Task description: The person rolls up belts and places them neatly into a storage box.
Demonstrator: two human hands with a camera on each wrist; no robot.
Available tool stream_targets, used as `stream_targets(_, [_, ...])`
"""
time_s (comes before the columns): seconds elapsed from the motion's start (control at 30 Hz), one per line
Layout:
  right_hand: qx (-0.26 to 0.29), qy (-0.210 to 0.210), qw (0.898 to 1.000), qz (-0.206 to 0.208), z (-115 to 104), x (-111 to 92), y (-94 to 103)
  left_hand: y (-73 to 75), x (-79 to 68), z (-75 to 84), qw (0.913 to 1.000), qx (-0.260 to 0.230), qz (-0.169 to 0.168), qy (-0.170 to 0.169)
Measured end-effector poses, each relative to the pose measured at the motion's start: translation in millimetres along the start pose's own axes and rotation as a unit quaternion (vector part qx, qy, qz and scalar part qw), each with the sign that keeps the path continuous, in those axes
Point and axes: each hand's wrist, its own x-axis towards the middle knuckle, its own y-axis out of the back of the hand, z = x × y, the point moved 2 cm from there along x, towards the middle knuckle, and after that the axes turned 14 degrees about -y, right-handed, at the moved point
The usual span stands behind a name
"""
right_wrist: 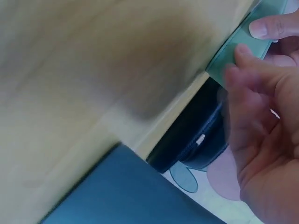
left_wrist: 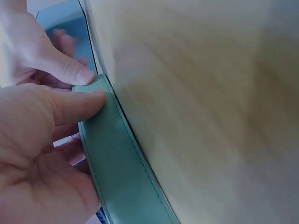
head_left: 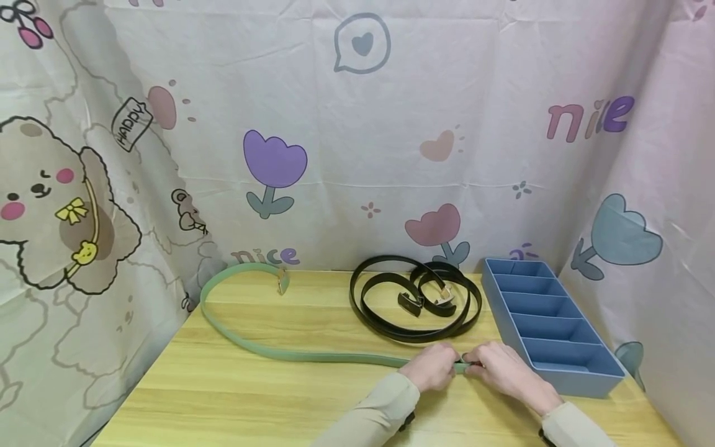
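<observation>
A long green belt (head_left: 335, 357) runs across the table in a wide curve, its buckle (head_left: 282, 282) at the far left. My left hand (head_left: 432, 367) grips the strap near its right end, thumb flat on the stitched face (left_wrist: 117, 144) in the left wrist view. Right beside it, my right hand (head_left: 499, 367) pinches the tip of the same belt, as the right wrist view also shows with the green strap end (right_wrist: 240, 44). The two hands nearly touch. Fingers beneath the strap are partly hidden.
Black belts (head_left: 413, 338) lie loosely coiled behind the hands, with metal buckles among the loops. A blue divided box (head_left: 505, 329) with several compartments stands to the right, close to my right hand. A printed curtain (head_left: 346, 124) hangs behind the table.
</observation>
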Motion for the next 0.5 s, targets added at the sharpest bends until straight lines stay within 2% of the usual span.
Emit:
stream_targets(0.13, [0.032,0.064,0.997,-0.004,5,4,1.6,1.3,2.6,-4.3,0.9997,-0.017,0.008,-0.017])
stream_targets(0.23, [0.066,0.115,0.991,-0.014,10,5,1.2,2.8,5.2,-7.0,0.9984,-0.013,0.003,-0.055])
stream_targets(0.33, [0.088,0.137,0.986,-0.029,13,6,-0.1,2.6,7.3,-8.8,0.9962,-0.023,-0.003,-0.084])
stream_targets(0.4, [0.093,0.139,0.985,-0.036,13,5,-1.0,1.4,8.4,-10.0,0.9962,-0.026,-0.004,-0.084])
stream_targets(0.5, [0.074,0.136,0.988,-0.025,10,5,-2.2,0.4,8.7,-10.4,0.9976,-0.031,-0.001,-0.061])
